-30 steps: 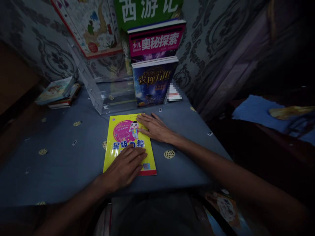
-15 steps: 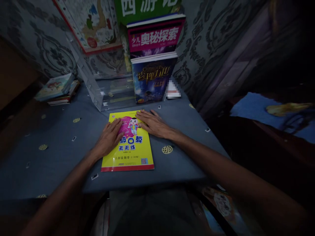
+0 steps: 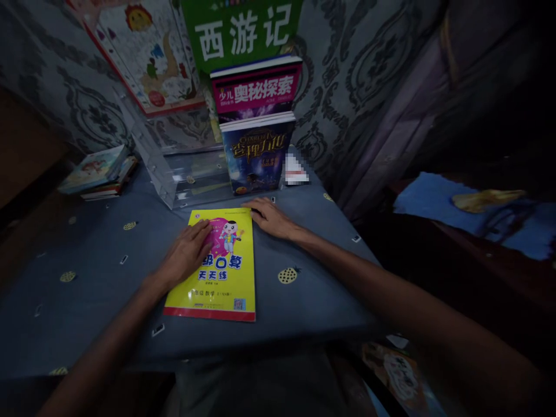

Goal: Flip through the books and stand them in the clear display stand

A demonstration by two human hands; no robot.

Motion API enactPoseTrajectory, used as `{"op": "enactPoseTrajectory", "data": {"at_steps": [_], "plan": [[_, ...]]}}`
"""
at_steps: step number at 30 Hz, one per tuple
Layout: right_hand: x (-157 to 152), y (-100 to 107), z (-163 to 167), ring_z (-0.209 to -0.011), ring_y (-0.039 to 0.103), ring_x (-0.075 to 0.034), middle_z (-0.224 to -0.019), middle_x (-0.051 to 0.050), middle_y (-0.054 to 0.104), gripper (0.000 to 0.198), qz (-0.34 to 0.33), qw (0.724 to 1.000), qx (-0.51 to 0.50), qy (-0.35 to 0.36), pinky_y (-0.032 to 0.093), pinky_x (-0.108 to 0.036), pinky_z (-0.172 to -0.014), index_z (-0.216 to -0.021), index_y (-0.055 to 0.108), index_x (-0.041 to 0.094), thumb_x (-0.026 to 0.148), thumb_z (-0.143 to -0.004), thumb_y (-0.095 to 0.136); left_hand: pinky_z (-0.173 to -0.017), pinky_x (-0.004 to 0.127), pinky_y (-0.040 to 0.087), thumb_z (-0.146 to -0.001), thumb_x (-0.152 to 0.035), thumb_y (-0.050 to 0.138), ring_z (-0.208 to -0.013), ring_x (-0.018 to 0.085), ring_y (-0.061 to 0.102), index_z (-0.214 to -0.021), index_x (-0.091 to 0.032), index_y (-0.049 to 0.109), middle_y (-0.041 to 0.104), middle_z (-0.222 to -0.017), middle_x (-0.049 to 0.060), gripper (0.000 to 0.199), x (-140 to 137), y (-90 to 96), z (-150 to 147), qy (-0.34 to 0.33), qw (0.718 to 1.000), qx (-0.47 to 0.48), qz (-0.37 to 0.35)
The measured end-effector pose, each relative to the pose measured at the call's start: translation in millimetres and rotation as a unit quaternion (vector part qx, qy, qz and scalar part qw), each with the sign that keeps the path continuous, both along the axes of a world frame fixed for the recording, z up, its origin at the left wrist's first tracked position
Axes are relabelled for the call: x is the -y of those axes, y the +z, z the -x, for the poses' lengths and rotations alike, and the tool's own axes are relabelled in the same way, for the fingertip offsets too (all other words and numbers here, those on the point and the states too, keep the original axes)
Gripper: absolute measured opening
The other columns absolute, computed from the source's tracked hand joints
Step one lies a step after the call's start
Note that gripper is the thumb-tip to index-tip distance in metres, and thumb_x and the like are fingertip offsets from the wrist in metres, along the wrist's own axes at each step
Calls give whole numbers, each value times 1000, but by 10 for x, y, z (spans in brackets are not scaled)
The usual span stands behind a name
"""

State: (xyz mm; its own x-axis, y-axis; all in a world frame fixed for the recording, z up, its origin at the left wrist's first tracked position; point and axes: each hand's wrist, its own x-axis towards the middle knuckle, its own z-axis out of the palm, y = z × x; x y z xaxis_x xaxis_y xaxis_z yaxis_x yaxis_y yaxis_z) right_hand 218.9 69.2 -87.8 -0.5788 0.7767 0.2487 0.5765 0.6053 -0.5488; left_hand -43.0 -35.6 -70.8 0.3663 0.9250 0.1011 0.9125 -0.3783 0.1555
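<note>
A yellow workbook (image 3: 234, 272) with a pink circle, a cartoon figure and a red bottom strip lies closed on the table. My left hand (image 3: 187, 250) rests flat on the left half of its cover, fingers stretched toward the pink circle and covering part of the title. At the upper right corner is my right hand (image 3: 271, 219), its fingertips touching the corner and the fingers slightly bent. The cover under it looks flat. Just beyond the workbook, a dark blue book (image 3: 258, 156) stands upright in a clear plastic rack (image 3: 158, 174).
Behind the blue book stand a magenta book (image 3: 256, 92) and a green book (image 3: 243, 35). A picture-covered book (image 3: 152, 63) leans at the upper left. Several books form a stack (image 3: 98, 171) on the left. A blue cloth (image 3: 434, 202) lies off to the right.
My right hand has slid off the cover toward the upper right corner, its fingers now more bent. My left hand stays on the cover. The view has tilted up slightly.
</note>
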Motion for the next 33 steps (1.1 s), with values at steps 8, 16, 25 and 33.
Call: {"op": "enactPoseTrajectory", "data": {"at_steps": [8,16,25,33], "plan": [[231,166,-108,-64,70,-16,-75,-5,75,35,228,968,-99,18,56,-27,-63,-123,70,10,14,-98,46,-96,53,52,-93,-71,49,-117,37,58,-118,-12,62,63,-125,20,65,105,214,-768,1,995,-95,-25],[337,150,-154,-44,59,-8,-55,4,65,29,284,940,-150,112,45,-17,-47,-118,70,11,15,-97,51,-87,48,55,-101,-44,51,-112,36,60,-115,-12,64,65,-119,19,37,388,201,-1058,-19,994,-107,-29],[462,47,-290,-63,58,-9,-87,-5,78,30,220,934,-261,107,38,-19,-54,-114,74,13,23,-94,54,-76,35,53,-104,-32,45,-93,24,65,-98,-20,67,72,-100,8,26,426,140,-1027,-36,997,-9,-73],[514,91,-309,-62,56,-9,-78,-3,74,28,209,926,-276,149,37,-22,-57,-105,77,11,20,-94,53,-79,35,50,-99,-30,48,-87,22,66,-93,-21,67,72,-90,4,21,337,240,-1002,-9,990,138,16]]}}
